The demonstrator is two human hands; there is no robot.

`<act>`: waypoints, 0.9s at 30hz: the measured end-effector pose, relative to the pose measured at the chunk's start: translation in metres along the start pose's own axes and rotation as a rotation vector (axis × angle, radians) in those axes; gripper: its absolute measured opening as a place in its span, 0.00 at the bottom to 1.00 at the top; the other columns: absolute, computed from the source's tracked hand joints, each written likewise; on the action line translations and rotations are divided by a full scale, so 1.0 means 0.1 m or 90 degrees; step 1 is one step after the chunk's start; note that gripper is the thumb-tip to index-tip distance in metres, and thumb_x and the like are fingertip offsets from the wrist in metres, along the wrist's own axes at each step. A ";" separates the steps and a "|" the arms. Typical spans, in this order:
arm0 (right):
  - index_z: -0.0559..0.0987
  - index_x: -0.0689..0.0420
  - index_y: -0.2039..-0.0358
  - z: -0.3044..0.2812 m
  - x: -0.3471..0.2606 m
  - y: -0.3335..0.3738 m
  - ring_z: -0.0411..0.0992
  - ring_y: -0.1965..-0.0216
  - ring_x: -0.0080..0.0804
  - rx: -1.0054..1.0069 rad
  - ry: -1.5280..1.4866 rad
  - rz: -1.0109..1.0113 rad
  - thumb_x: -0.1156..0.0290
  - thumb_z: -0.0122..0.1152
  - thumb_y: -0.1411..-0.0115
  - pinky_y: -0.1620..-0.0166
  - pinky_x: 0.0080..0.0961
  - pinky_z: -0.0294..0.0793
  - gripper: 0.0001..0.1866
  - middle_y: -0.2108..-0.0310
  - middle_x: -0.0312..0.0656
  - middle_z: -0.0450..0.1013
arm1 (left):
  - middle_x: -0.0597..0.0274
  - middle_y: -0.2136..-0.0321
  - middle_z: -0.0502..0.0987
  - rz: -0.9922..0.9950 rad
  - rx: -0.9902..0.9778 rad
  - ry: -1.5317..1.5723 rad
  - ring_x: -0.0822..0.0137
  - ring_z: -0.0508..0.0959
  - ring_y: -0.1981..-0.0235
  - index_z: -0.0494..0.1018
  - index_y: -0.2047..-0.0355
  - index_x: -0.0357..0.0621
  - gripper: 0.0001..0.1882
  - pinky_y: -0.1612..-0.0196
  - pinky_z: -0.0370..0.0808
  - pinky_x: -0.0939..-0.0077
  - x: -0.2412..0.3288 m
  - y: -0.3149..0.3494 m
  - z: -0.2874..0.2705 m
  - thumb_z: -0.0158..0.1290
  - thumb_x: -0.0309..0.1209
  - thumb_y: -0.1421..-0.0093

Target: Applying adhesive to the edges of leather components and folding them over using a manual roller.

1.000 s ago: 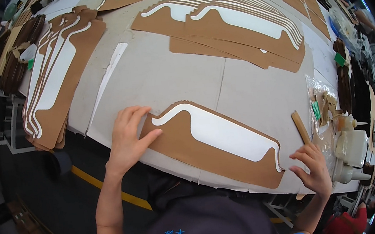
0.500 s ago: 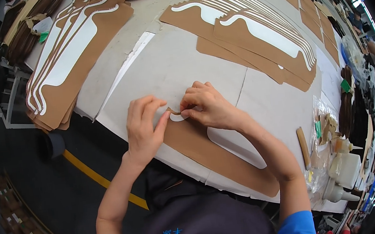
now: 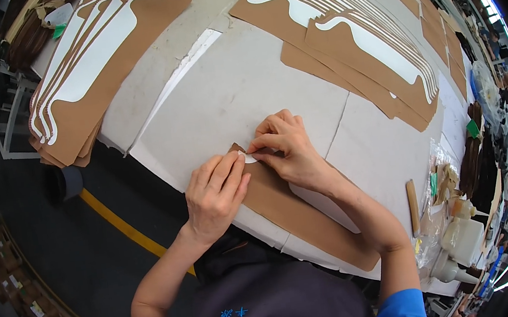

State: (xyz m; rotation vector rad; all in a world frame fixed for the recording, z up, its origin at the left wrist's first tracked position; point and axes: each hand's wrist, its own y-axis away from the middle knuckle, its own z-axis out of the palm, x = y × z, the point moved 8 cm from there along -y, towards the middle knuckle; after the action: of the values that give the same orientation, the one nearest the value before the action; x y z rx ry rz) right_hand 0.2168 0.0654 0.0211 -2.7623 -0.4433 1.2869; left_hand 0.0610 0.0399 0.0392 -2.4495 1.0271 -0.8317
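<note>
A long brown panel [image 3: 301, 216], like leather or card, lies slantwise on the table's near edge. White backing [image 3: 324, 200] shows along its far side, partly behind my right forearm. At the panel's upper left end, my right hand [image 3: 291, 154] pinches the brown edge between thumb and fingers, beside a small curve of white. My left hand [image 3: 215, 194] is closed, its fingers together and the tips pressed on that same end, right by the right hand's fingertips. The fingers hide part of the edge there.
Overlapping brown panels with white shapes [image 3: 373, 51] lie at the far right, and another stack [image 3: 93, 64] hangs over the far left edge. A wooden stick [image 3: 413, 209], plastic bag and squeeze bottle [image 3: 463, 238] stand at the right. The grey tabletop [image 3: 221, 87] has a torn strip.
My left hand has come down and right, its spread fingers now closed on the panel's end. The right hand stays at the edge, still pinching. The view has shifted slightly.
</note>
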 end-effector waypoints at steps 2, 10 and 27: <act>0.88 0.53 0.64 0.01 0.00 0.00 0.64 0.54 0.33 -0.005 -0.008 -0.003 0.78 0.70 0.43 0.47 0.31 0.58 0.07 0.62 0.30 0.73 | 0.57 0.51 0.81 0.011 -0.016 -0.013 0.56 0.79 0.51 0.82 0.50 0.36 0.21 0.52 0.77 0.62 0.01 -0.01 0.01 0.67 0.25 0.45; 0.89 0.50 0.58 0.02 -0.02 0.05 0.66 0.52 0.35 -0.026 0.005 -0.080 0.85 0.66 0.49 0.46 0.34 0.59 0.19 0.60 0.31 0.73 | 0.58 0.51 0.80 0.015 -0.026 -0.022 0.56 0.78 0.50 0.82 0.50 0.36 0.20 0.51 0.76 0.61 -0.02 -0.03 0.02 0.66 0.24 0.45; 0.86 0.52 0.52 -0.20 0.17 -0.05 0.68 0.52 0.38 -0.141 -0.011 -0.125 0.82 0.68 0.48 0.46 0.37 0.62 0.21 0.56 0.34 0.74 | 0.59 0.51 0.77 -0.037 -0.064 -0.075 0.55 0.77 0.50 0.82 0.46 0.40 0.24 0.51 0.77 0.59 0.04 -0.06 0.09 0.65 0.25 0.45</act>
State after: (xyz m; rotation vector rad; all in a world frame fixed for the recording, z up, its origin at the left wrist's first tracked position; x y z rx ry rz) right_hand 0.2410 0.0761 0.0227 -2.7927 -0.8837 1.2866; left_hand 0.0723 0.0415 0.0372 -2.5903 0.9808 -0.6587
